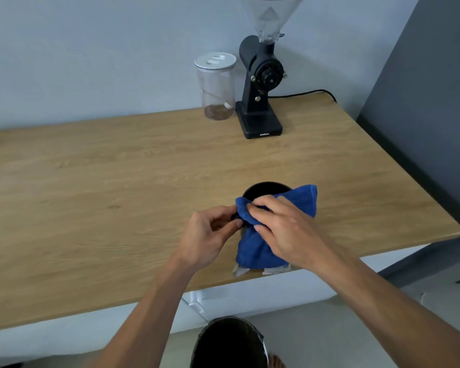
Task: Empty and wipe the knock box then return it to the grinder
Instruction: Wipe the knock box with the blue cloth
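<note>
A round black knock box (263,189) stands on the wooden counter (117,187) near its front right part. A blue cloth (260,248) is draped over its near rim and hangs down its front. My right hand (282,232) presses the cloth against the rim, fingers gripping it. My left hand (207,235) pinches the box's left rim beside the cloth. Most of the box is hidden by the cloth and my hands. The black grinder (260,83) with a clear hopper stands at the back of the counter.
A clear jar (218,88) with a white lid and some brown grounds stands left of the grinder. A black cable (303,93) runs behind the grinder. A dark bin (229,343) sits on the floor below the counter's front edge. A grey wall (422,102) is to the right.
</note>
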